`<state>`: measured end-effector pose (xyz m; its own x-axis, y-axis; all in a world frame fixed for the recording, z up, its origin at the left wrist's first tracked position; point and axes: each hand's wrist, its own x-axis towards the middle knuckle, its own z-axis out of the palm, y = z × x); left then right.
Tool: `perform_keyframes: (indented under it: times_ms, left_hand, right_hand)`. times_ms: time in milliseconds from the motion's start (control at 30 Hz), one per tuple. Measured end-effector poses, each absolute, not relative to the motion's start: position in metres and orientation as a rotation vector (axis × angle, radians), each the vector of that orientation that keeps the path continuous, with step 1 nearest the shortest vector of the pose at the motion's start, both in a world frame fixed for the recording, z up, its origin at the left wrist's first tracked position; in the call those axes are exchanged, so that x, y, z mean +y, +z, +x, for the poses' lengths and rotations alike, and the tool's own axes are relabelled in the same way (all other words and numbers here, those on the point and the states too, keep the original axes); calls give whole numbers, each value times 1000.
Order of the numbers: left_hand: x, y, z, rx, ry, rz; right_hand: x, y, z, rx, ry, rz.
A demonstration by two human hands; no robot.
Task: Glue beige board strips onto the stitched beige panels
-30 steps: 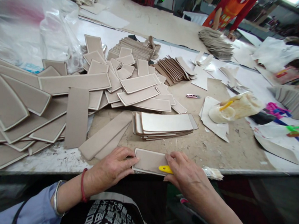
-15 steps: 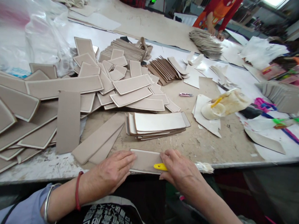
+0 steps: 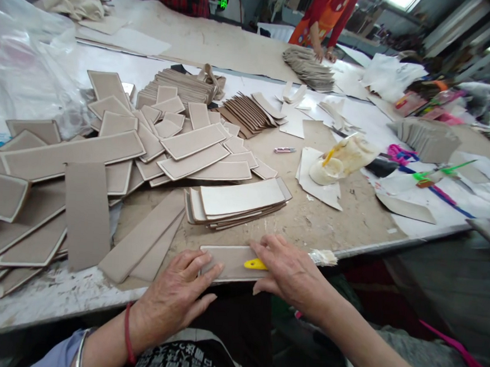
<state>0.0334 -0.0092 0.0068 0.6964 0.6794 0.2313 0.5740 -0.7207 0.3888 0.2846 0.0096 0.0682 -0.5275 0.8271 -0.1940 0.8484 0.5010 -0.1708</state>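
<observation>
A taupe rectangular panel with pale edges (image 3: 227, 259) lies flat at the table's front edge. On its left end rest the spread fingers of my left hand (image 3: 183, 282), which grips nothing. My right hand (image 3: 287, 267) is over the panel's right end, closed around a paintbrush. The brush's yellow handle (image 3: 255, 264) sticks out to the left, its pale bristles (image 3: 328, 258) to the right. Just behind the panel sits a small stack of strips (image 3: 239, 199), the top one whitish. Two plain taupe strips (image 3: 142, 238) lie to the left of it.
Many edged panels (image 3: 75, 152) are heaped at the left. A glue-crusted container (image 3: 326, 170) with a yellow stick stands right of centre on white scraps. A small cutter (image 3: 284, 150) lies nearby. Across the table, a person's hands (image 3: 325, 54) touch a stack of pieces (image 3: 309, 69).
The view has shifted, so the table's contents appear further left. My left hand's fingers have spread and drawn back toward the panel's left end. My right hand still holds the paintbrush.
</observation>
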Motion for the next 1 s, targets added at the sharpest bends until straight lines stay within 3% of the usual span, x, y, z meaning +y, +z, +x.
perform_keyframes:
  times_ms: [233,333,533,700,1000]
  left_hand:
    - [-8,-1,31,976,571,2659]
    - [-6,-3,31,963,632,2679]
    - [-2,-7,33,934,725,2733]
    - [0,-9,34,921,741,2737]
    - [4,-10,33,902,749,2740]
  right_hand:
    - [-29,58,313,2681,-83,1968]
    - [-47,50,321,2553,-177,2334]
    - [-56,40,319,2003,-884,2855]
    - [-51,20,305,1186,-1981,3029]
    - [-48,0,286,698,-2410,3030]
